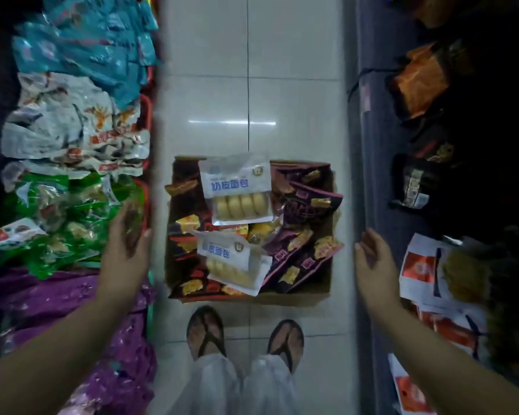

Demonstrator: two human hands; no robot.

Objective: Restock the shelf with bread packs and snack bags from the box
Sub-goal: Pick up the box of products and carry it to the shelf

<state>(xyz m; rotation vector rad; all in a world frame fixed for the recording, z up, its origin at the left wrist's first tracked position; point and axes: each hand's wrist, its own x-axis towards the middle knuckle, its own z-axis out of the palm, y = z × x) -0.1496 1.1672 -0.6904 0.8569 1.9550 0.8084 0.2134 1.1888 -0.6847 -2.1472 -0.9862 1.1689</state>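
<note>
A cardboard box (297, 296) stands on the tiled floor in front of my feet. On top of its contents lie two white bread packs with blue print, one (237, 190) toward the far side and one (234, 262) toward the near side. Around them lie several dark snack bags (306, 247) with yellow pictures. My left hand (126, 244) hovers open at the left of the box, beside the green packets on the left shelf. My right hand (375, 265) hovers open at the right of the box. Neither hand holds anything.
The left shelf (146, 121) carries teal, white, green (60, 223) and purple packets in red-edged bins. The right shelf (372, 175) is dark, with orange, black and white-and-red packs (426, 271). My feet in sandals (207, 330) stand just behind the box.
</note>
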